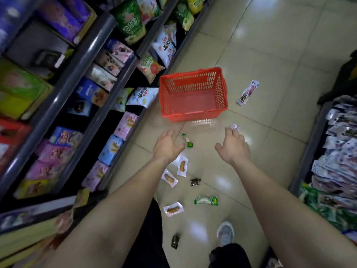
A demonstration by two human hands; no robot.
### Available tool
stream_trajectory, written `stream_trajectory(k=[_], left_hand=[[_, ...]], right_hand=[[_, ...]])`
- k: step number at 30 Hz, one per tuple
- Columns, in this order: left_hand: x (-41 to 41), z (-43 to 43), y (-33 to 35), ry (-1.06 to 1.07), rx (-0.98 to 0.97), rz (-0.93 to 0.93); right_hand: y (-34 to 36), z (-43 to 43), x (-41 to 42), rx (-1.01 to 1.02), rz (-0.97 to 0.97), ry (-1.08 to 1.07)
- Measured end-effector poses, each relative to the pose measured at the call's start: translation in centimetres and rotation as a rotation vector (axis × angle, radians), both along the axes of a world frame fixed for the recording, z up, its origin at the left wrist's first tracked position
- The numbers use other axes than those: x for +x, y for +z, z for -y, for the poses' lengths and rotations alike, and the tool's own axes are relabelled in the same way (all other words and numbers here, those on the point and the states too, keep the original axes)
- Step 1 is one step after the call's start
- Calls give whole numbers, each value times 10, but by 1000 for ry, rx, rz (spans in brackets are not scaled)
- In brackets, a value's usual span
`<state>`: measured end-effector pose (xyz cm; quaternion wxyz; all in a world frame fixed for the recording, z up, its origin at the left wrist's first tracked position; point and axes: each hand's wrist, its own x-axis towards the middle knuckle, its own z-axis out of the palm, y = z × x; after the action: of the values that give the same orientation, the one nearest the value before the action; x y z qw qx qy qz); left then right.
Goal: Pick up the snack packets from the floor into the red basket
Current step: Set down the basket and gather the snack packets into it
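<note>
Both hands reach out with fingers spread wide, holding nothing. The left hand (167,146) is nearer the green packet (187,140), just right of its fingertips, long axis pointing towards the empty red basket (193,93) beyond; right hand (232,146) apart.

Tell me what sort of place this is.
Most likely an aisle in a small grocery or convenience store. Tiered shelves packed with bagged and boxed snacks run along the left, a second rack of packets stands on the right, and a red shopping basket sits on the tiled floor.
</note>
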<state>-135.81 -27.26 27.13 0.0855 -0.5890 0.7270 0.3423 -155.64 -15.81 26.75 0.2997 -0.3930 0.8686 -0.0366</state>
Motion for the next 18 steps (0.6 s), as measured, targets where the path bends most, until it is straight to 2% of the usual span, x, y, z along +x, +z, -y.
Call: stream_trajectory(k=[4, 9, 18], left_hand=[[25, -84, -3, 138, 34, -20], [79, -181, -26, 223, 100, 65], [173, -252, -126, 244, 161, 162]], right_hand=[[-6, -68, 16, 45, 26, 102], [-37, -149, 45, 156, 77, 176], [-142, -212, 143, 218, 164, 256]])
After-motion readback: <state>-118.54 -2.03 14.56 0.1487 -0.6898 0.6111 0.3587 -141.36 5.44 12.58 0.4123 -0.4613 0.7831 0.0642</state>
